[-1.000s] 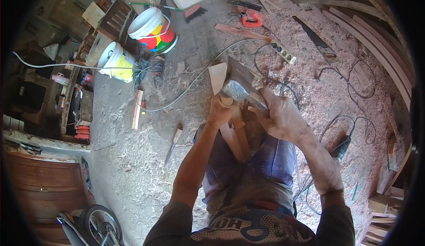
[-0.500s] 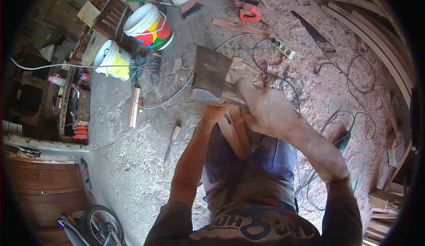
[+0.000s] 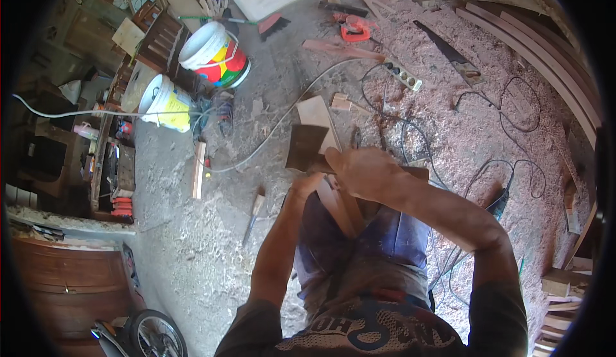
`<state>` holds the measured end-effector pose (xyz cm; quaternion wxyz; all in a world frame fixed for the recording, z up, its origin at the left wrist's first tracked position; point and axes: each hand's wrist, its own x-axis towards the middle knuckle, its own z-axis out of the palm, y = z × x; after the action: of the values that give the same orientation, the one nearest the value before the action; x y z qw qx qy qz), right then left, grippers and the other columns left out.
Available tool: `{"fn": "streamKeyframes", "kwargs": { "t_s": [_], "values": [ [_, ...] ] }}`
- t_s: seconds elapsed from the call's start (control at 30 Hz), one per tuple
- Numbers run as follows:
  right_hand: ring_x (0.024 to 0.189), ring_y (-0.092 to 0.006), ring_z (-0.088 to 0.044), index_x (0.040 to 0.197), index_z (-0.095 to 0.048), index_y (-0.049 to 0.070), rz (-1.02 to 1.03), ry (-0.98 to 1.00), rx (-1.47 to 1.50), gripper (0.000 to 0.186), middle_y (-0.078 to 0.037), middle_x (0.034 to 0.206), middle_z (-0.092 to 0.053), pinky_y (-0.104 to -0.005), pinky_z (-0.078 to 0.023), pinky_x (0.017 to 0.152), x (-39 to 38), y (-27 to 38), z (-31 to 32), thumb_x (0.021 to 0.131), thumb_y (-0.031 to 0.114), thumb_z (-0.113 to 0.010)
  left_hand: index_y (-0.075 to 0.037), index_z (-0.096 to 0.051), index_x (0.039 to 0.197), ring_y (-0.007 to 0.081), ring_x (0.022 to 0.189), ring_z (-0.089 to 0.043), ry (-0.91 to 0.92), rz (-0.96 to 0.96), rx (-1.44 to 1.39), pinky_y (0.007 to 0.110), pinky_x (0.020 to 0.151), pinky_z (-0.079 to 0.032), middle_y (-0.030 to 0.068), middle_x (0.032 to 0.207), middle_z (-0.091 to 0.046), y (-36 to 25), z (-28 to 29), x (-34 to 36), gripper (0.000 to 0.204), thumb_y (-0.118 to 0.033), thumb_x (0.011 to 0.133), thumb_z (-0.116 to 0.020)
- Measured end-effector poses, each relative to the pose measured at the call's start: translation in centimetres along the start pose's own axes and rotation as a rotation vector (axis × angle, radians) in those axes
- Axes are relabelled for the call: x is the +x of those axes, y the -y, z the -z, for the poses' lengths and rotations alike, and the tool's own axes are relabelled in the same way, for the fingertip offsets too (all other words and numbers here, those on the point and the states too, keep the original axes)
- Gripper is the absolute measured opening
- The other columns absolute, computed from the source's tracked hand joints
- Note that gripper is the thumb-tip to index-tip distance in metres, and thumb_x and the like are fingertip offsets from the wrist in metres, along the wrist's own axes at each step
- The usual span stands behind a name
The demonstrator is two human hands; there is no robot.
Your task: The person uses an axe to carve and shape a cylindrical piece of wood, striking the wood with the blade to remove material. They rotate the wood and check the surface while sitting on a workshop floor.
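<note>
My right hand (image 3: pixel 366 172) is wrapped round the handle of a hatchet (image 3: pixel 305 146), whose broad, dark blade points to the left. The handle's wooden end (image 3: pixel 416 173) sticks out past the right side of that hand. Just below the blade is my left hand (image 3: pixel 307 187), closed, its fingers mostly hidden behind the hatchet and wood. What it grips cannot be made out. Between my thighs stand reddish wooden pieces (image 3: pixel 340 208), touching or close to my left hand. Beyond the blade a pale board (image 3: pixel 317 114) shows.
A chisel (image 3: pixel 254 212) and a wood strip (image 3: pixel 199 169) lie at left. Two paint buckets (image 3: pixel 165 103) stand farther back. A power strip (image 3: pixel 405 78), handsaw (image 3: pixel 452 55), red clamp-like tool (image 3: pixel 355 29) and loose cables (image 3: pixel 500 110) lie on shavings at right. A motorcycle wheel (image 3: pixel 157 336) is lower left.
The hatchet has come down toward my lap and its blade has turned, uncovering the pale board beyond. My right hand has lowered with it. My left hand is slightly lower.
</note>
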<state>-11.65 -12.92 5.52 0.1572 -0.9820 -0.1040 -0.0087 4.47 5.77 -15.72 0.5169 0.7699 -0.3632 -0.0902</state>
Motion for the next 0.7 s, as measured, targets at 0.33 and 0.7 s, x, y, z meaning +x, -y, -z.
{"fn": "streamKeyframes", "kwargs": {
  "t_s": [0.33, 0.7],
  "values": [
    [0.073, -0.0342, -0.074, 0.112, -0.053, 0.003, -0.025, -0.014, 0.028, 0.028, -0.02, 0.088, -0.069, -0.0429, -0.06, 0.062, -0.2, -0.3, -1.4, 0.09, 0.016, -0.063, -0.011, -0.058, 0.124, 0.0156, 0.116, -0.056, 0.071, 0.017, -0.148, 0.036, 0.103, -0.046, 0.0032, 0.121, -0.06, 3.5, -0.1, -1.9, 0.027, -0.023, 0.1, -0.061],
    [0.071, -0.0354, -0.073, 0.116, -0.052, 0.004, -0.013, -0.049, -0.045, 0.029, -0.017, 0.088, -0.069, -0.0449, -0.06, 0.062, -3.5, -1.5, -2.2, 0.088, 0.01, -0.059, -0.01, -0.055, 0.126, 0.0166, 0.112, -0.058, 0.025, 0.036, -0.795, 0.03, 0.098, -0.049, 0.0072, 0.122, -0.059, -2.5, -3.5, -1.1, 0.035, -0.021, 0.095, -0.07]
  ]
}}
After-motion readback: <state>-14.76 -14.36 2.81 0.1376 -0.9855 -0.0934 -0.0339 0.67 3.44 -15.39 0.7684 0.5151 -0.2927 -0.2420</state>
